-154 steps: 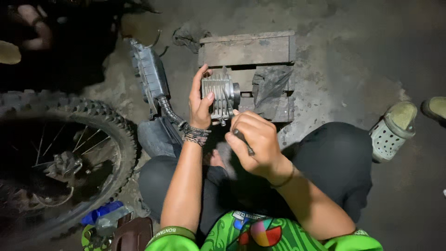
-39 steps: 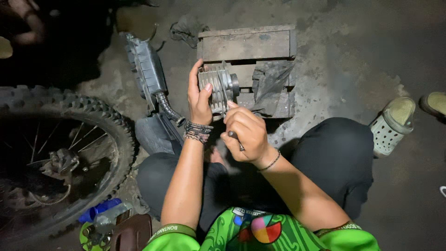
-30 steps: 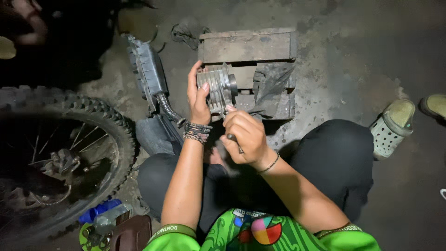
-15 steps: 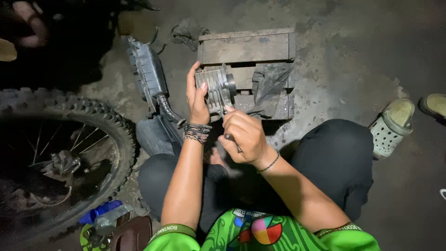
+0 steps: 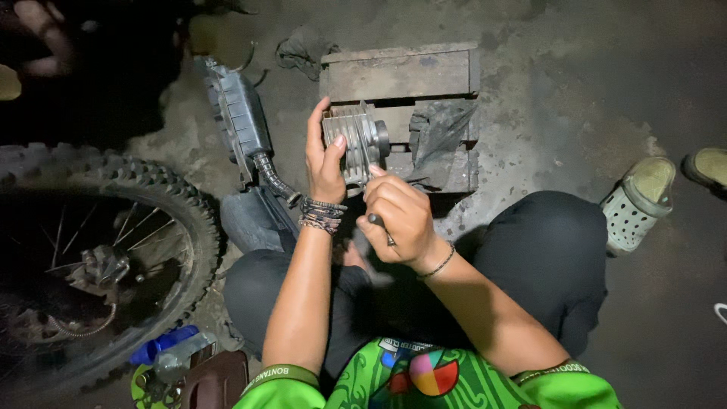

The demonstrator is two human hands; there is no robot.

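My left hand [image 5: 324,155] grips a grey finned metal engine cylinder [image 5: 356,140] from its left side and holds it upright in front of me. My right hand [image 5: 401,220] is closed around a thin dark tool [image 5: 380,227], its fingertips touching the cylinder's lower right edge. The tool's working end is hidden behind my fingers. Beaded bracelets circle my left wrist. My knees in dark trousers frame both hands.
A low wooden pallet [image 5: 401,76] with a dark rag [image 5: 439,129] lies just beyond the cylinder. A grey motorcycle part with a ribbed hose [image 5: 241,121] rests to the left. A knobby wheel [image 5: 106,257] fills the left side. Perforated clogs [image 5: 640,201] stand at right.
My left hand has shifted the cylinder slightly and turned it a little. My right hand has stayed at its lower edge, its fingers moving up to touch it.
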